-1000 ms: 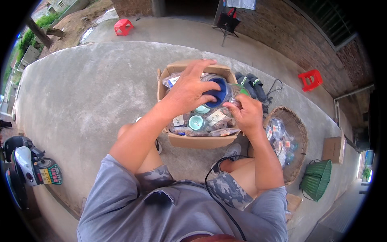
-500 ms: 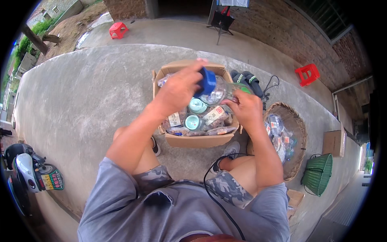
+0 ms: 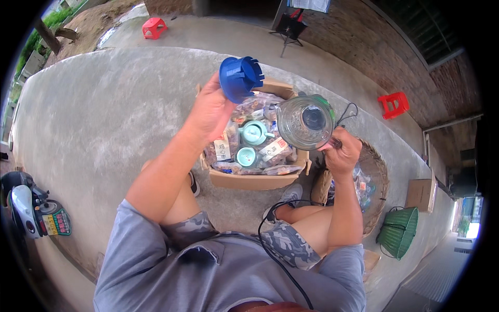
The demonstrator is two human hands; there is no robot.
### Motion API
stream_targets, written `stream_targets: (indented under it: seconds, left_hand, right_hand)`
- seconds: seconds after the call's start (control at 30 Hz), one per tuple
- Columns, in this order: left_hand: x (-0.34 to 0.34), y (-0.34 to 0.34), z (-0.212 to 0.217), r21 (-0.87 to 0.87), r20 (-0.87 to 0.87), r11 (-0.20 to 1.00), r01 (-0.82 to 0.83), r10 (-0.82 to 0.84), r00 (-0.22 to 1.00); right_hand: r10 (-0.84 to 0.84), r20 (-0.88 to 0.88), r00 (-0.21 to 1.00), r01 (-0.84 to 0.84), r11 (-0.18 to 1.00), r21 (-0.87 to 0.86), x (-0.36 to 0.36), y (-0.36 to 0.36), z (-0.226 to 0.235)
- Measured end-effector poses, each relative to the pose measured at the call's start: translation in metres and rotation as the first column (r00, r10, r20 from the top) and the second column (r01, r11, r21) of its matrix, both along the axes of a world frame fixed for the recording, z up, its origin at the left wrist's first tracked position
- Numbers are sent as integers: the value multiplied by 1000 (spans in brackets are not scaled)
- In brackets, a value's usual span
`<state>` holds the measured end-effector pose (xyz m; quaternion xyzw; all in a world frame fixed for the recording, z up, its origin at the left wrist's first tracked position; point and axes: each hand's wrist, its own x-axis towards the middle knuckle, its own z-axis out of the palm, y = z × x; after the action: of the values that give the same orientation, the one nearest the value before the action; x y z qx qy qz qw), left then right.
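Note:
My left hand [image 3: 209, 112] grips a blue plastic lid [image 3: 239, 79] with a notched rim, raised over the far left of a cardboard box [image 3: 254, 181]. In my right hand [image 3: 343, 152] is the handle of a clear glass jug [image 3: 292, 130]. The jug is tilted, its round mouth turned toward me, and it hangs over the box's right side, apart from the lid. Below, inside the box, a pale turquoise teapot [image 3: 253, 132] and a matching cup [image 3: 246, 156] rest on several clear packets [image 3: 275, 150] with printed labels.
A wicker basket [image 3: 383, 182] holding small wrapped packs stands right of the box. Beyond it are a green basket [image 3: 399, 231] and a small carton [image 3: 420, 195]. Red stools [image 3: 394, 105] stand farther off, and a scooter [image 3: 34, 208] is at the left.
The blue lid has come away from the jug and moved up and left with my left hand. My right hand has shifted right, turning the jug's mouth toward me.

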<state>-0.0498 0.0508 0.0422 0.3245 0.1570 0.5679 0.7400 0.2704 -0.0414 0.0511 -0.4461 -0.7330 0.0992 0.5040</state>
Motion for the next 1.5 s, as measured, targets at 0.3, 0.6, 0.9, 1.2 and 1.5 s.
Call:
stream_targets:
  seconds: [0.3, 0.6, 0.9, 1.2, 1.5]
  left_hand:
    - [17, -12, 4, 608, -286, 782, -137, 377, 881]
    - [34, -31, 10, 868, -489, 389, 308, 774, 402]
    - [32, -24, 5, 685, -611, 711, 157, 444, 655]
    - [32, -28, -3, 185, -684, 953, 239, -50, 728]
    - [36, -28, 11, 35, -666, 957, 289, -193, 721]
  right_hand:
    - [-34, 87, 996, 37, 999, -30, -9, 3, -4]
    - [38, 187, 982, -20, 995, -96, -35, 4, -10]
    - [-8, 32, 999, 13, 985, -169, -35, 2, -4]
    - [26, 79, 997, -21, 998, -65, -27, 4, 4]
    - [6, 39, 999, -3, 996, -90, -24, 4, -4]
